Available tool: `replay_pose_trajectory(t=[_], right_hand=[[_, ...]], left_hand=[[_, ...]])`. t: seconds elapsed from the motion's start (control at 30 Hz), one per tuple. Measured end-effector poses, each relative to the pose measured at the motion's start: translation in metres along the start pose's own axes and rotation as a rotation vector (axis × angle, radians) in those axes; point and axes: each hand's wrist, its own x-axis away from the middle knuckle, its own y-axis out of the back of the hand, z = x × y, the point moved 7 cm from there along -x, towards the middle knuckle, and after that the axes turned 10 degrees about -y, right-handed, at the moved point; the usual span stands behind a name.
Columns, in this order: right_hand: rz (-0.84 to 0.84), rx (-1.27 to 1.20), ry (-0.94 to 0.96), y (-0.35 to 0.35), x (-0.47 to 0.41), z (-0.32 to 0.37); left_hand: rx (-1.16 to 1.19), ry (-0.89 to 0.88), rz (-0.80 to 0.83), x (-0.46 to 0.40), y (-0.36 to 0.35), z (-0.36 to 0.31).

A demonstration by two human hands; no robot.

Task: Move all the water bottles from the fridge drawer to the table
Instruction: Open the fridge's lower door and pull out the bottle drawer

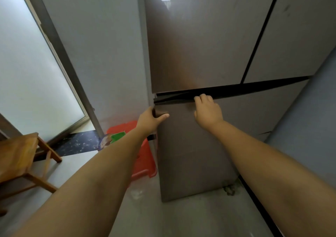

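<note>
A tall brown-grey fridge (200, 46) fills the middle and right of the head view. Its lower left door (189, 155) stands slightly ajar, with a dark gap along its top edge. My left hand (151, 119) grips the door's left edge, fingers curled behind it and thumb across the front. My right hand (207, 110) holds the door's top edge, fingers hooked into the gap. No water bottles and no drawer interior show; the inside of the fridge is hidden.
A red plastic stool (143, 164) stands on the floor left of the fridge, partly behind my left forearm. A wooden stool (20, 155) is at the far left. A frosted glass door (31, 73) lies behind it. Grey tiled floor (181, 218) lies below.
</note>
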Motion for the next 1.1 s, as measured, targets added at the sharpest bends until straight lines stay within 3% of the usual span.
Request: replay_pose_trajectory(t=[0.17, 0.33, 0.5, 0.63, 0.8, 1.1], right_hand=[[-0.067, -0.083, 0.060, 0.008, 0.048, -0.030], [-0.090, -0.298, 0.049, 0.024, 0.112, -0.075], [-0.118, -0.588, -0.073, 0.045, 0.176, -0.138], [-0.065, -0.737, -0.234, 0.064, 0.219, -0.188], [0.094, -0.473, -0.313, 0.086, 0.256, -0.255], [0.245, -0.408, -0.515, 0.126, 0.311, -0.376]], left_hand=[[-0.141, -0.092, 0.073, 0.059, -0.014, -0.025], [0.034, -0.178, -0.010, 0.147, -0.042, -0.064], [0.262, -0.329, -0.218, 0.201, -0.061, -0.126], [-0.038, -0.542, 0.057, 0.210, -0.113, -0.191], [-0.166, -0.722, 0.320, 0.222, -0.197, -0.262], [-0.378, -1.008, 0.464, 0.219, -0.356, -0.350]])
